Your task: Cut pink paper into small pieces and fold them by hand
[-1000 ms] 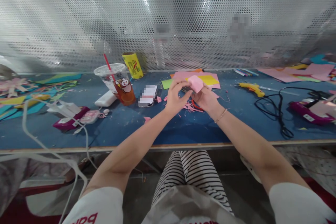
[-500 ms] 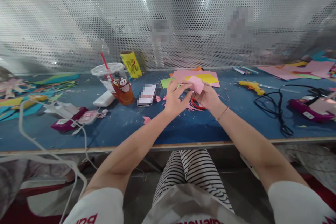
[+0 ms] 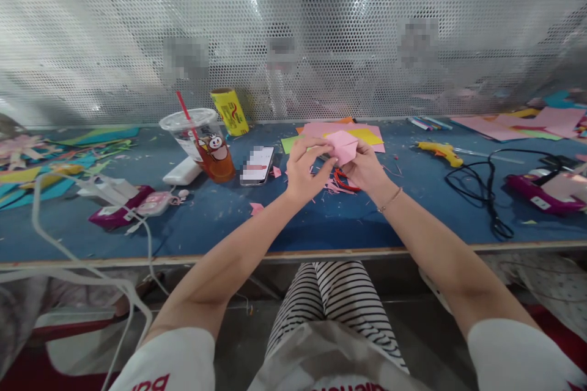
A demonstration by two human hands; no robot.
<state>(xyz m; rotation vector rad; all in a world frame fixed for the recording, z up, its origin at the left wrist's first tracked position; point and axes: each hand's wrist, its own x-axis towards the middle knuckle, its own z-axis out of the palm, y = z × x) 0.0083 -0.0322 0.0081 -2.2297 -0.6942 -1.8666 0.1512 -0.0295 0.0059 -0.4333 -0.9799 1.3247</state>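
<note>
A small folded piece of pink paper point(image 3: 343, 145) is held up over the table between my two hands. Its creases show on the side facing me. My left hand point(image 3: 306, 170) pinches its left edge with thumb and fingertips. Around its right side and back, my right hand point(image 3: 365, 166) grips it, and some of those fingers are hidden behind the paper. Below the hands lie red-handled scissors point(image 3: 345, 182), partly covered, among pink paper scraps point(image 3: 331, 186). Behind the folded piece rests a stack of pink, yellow, green and orange sheets point(image 3: 312, 129).
On the blue table point(image 3: 211, 226) stand a drink cup point(image 3: 215, 156) with a red straw and a yellow tube point(image 3: 230, 113). A phone point(image 3: 257, 166) lies left of my hands. To the right are a yellow glue gun point(image 3: 441, 151), a black cable point(image 3: 488, 195) and a purple power strip point(image 3: 543, 194).
The folded pink paper has turned and opened out slightly, so more of its creased face shows. Both hands stay in nearly the same place, with small finger shifts.
</note>
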